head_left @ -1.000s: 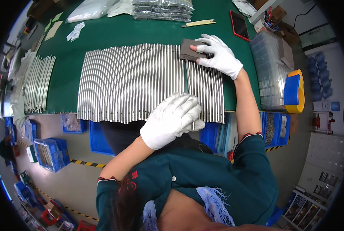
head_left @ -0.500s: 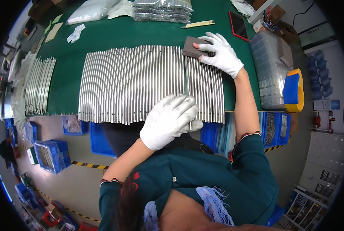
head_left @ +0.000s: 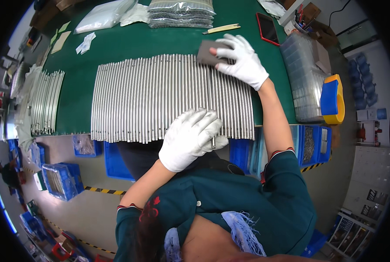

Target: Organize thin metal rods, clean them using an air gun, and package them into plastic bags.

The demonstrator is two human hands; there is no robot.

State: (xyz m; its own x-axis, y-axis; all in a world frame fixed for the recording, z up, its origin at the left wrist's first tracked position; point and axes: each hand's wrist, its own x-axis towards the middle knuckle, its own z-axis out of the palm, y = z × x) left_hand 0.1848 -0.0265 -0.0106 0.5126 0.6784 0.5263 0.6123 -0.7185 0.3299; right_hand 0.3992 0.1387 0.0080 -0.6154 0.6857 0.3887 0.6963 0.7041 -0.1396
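A broad row of thin silver metal rods point(head_left: 147, 98) lies side by side on the green tabletop point(head_left: 129, 43). My left hand point(head_left: 188, 139), in a white glove, is at the near ends of the row, with thumb and fingers closed around one metal rod point(head_left: 213, 143) whose tip sticks out. At the far ends, my right hand point(head_left: 244, 63), gloved with some fingertips bare, grips a grey-brown block point(head_left: 207, 49). The block is slightly blurred and covers the far ends of several rods; whether it presses on them I cannot tell.
A smaller batch of rods point(head_left: 48, 102) lies at the left. Beyond the row are a yellow utility knife point(head_left: 223, 29), bagged stock point(head_left: 182, 13) and a red-edged phone point(head_left: 268, 28). Clear plastic boxes point(head_left: 302, 74) and a blue-and-yellow tape dispenser point(head_left: 332, 98) stand right. Blue bins point(head_left: 116, 161) sit below the edge.
My right hand and the block have moved left along the far ends. The gap between the two groups of rods has narrowed. My left hand keeps its grip near the same spot.
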